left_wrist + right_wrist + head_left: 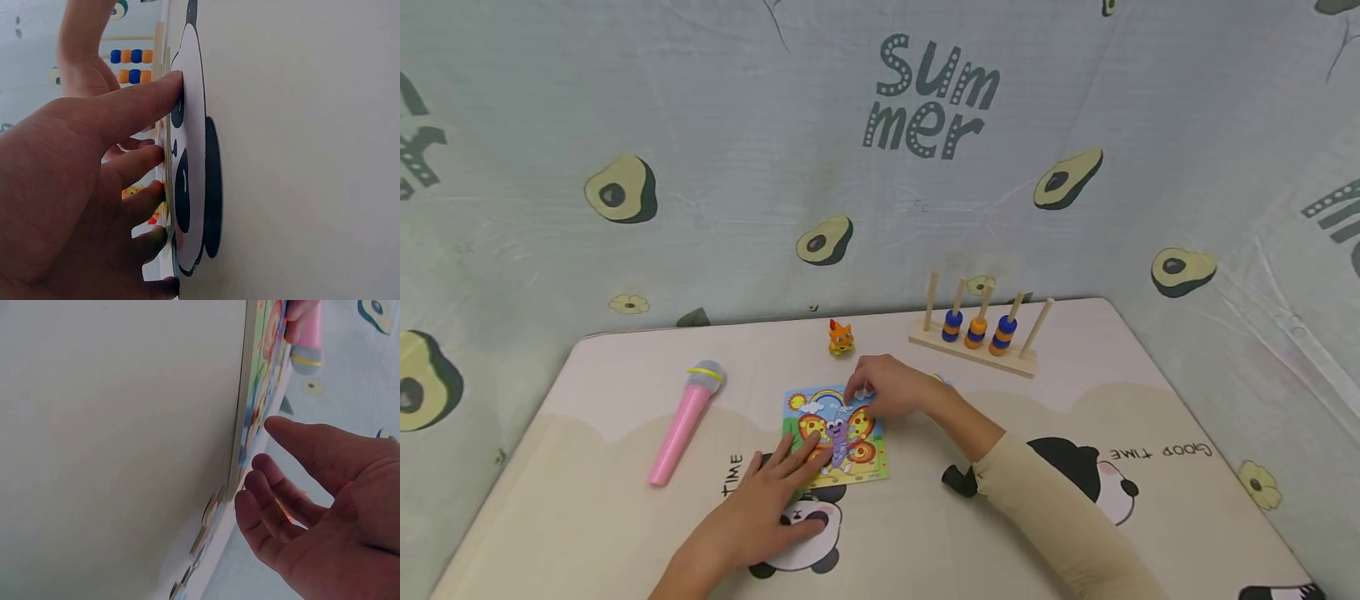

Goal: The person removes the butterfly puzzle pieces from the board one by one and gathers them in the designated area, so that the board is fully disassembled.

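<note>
Here, on the desk (955,550), the butterfly puzzle (842,450) is touched by the spread left hand (766,504). The loosely curled right hand (889,386) is shown empty only by its wrist view; "summer" is printed on the backdrop (730,108).

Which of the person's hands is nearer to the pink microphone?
Left. The left hand is just right of the microphone, fingertips on the puzzle's near left part; the right hand is farther right, at the puzzle's far right corner.
</note>
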{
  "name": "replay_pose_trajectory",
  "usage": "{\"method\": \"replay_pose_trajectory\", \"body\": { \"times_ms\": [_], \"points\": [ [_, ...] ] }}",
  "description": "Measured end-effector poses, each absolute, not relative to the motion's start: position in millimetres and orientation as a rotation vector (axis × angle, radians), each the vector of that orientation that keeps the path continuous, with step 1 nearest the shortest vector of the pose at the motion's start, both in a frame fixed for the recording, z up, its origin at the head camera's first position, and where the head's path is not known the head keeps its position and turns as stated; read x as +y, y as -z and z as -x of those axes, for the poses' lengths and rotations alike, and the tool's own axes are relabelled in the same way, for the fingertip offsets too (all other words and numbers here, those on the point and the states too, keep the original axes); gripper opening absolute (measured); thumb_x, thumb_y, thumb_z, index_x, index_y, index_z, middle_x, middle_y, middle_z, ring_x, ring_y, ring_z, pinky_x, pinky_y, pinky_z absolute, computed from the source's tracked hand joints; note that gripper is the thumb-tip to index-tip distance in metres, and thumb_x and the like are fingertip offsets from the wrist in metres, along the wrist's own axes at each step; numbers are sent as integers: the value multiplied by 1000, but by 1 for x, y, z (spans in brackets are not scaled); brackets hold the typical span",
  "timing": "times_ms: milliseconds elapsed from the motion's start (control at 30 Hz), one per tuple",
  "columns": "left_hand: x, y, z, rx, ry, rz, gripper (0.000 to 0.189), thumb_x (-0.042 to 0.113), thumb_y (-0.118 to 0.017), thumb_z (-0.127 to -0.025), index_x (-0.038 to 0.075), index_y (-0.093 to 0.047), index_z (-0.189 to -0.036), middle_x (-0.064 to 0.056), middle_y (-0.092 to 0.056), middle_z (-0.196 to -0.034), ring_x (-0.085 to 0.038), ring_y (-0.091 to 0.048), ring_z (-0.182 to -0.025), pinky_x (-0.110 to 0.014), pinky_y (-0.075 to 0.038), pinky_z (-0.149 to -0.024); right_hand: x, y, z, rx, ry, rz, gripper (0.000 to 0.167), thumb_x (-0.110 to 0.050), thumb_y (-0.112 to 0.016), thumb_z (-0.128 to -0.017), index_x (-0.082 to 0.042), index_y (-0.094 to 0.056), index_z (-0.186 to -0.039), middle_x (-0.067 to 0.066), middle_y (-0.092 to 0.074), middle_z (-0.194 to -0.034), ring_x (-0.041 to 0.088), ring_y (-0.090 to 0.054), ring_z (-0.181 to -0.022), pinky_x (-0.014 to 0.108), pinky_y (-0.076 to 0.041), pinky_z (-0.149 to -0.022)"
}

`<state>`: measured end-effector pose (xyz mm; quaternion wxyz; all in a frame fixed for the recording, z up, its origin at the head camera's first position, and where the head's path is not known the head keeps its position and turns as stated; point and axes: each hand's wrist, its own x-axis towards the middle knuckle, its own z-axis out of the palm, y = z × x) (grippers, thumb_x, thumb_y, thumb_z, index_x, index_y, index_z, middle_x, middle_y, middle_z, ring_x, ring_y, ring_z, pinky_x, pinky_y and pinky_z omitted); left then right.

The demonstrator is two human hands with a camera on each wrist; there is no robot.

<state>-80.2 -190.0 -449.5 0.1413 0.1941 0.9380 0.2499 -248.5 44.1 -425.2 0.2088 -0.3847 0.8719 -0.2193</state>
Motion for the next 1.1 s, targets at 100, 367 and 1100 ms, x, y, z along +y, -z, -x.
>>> {"method": "replay_pose_trajectory", "body": {
  "times_ms": [100, 367, 1100],
  "points": [
    [-190, 450, 81, 2702, -721, -559, 84, 53, -72, -92, 27, -37, -163, -3, -28, -173, -46, -15, -160, -79, -14, -119, 42, 426, 248, 2434, 579, 1062, 21, -8, -79, -90, -15, -80, -110, 6, -64, -111, 20, -58, -101, 32, -49, -89],
    [-189, 449, 80, 2695, -729, -540, 84, 53, -73, -91, 28, -37, -163, -2, -28, -173, -45, -14, -160, -79, -13, -120, 38, 426, 245, 2462, 505, 1067, 21, -6, -79, -89, -15, -80, -109, 6, -66, -116, 19, -54, -107, 36, -49, -97],
    [-188, 452, 82, 2696, -706, -511, 84, 51, -75, -90, 29, -39, -162, -2, -29, -173, -44, -14, -161, -77, -12, -121, 39, 425, 239, 2490, 568, 987, 42, -1, -80, -86, -16, -72, -124, 9, -64, -127, 25, -56, -120, 45, -48, -111]
  ]
}}
